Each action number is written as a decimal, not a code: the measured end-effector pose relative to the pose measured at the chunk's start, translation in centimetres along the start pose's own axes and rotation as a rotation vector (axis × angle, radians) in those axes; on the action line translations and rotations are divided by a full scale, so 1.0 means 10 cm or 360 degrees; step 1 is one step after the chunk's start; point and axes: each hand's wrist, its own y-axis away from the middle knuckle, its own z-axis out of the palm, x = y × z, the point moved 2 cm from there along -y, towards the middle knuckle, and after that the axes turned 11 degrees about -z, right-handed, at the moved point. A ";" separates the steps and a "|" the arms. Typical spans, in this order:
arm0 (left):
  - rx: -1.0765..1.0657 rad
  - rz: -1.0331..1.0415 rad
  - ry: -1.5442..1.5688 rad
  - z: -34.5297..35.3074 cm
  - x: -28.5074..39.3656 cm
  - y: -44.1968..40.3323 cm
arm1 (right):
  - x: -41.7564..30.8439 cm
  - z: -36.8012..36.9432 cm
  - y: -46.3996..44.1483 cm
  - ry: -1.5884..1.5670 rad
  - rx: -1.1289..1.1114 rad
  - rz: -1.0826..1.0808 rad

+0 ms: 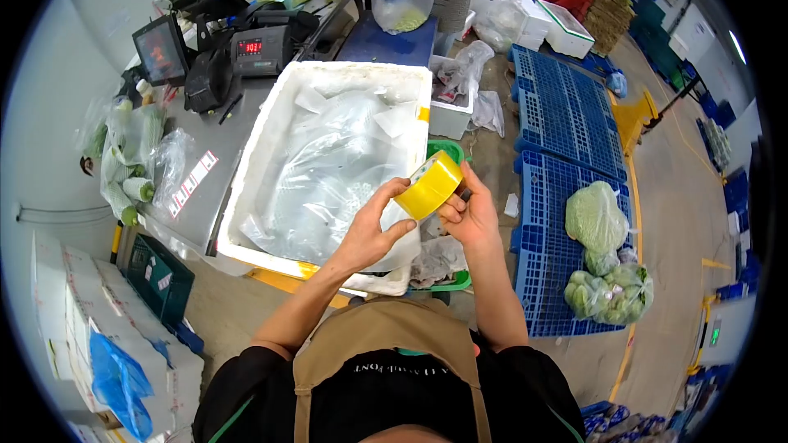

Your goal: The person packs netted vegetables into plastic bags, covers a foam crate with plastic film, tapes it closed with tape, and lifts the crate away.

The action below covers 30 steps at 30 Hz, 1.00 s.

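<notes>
A roll of yellow packing tape (432,187) is held up over the right edge of a white foam box (264,115). My left hand (369,230) grips the roll's left side, its fingers behind and its thumb below. On the other side, my right hand (470,212) has its fingers closed at the roll's right edge. Whether a tape end is pulled loose I cannot tell. Inside the foam box lies a clear plastic sheet or bag (332,172) with pale contents that are hard to make out.
A scale with a red display (250,47) and a monitor (162,51) stand on the metal table (217,127) at left, near bagged vegetables (131,148). Blue pallets (538,221) at right carry bagged greens (597,217). Ahead, other people handle a clear bag (402,6).
</notes>
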 end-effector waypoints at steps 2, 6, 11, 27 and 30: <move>0.0074 0.0036 -0.0030 0.24 0.11 -0.16 | -0.25 -0.06 -0.08 0.0094 -0.0020 0.0063; -0.0057 -0.0280 0.0551 0.81 0.21 -0.42 | -0.82 -0.19 -0.09 0.0700 -0.0226 0.0035; -0.0018 -0.0461 0.0985 1.31 0.37 -0.64 | -1.31 -0.46 0.12 0.1360 -0.0332 -0.0127; -0.0408 0.0409 -0.0304 1.36 0.62 -0.88 | -2.25 -0.52 0.06 0.2613 -0.1614 -0.0101; -0.0590 0.0266 -0.0296 1.51 0.59 -0.89 | -2.36 -0.55 -0.14 0.2575 -0.1723 0.0112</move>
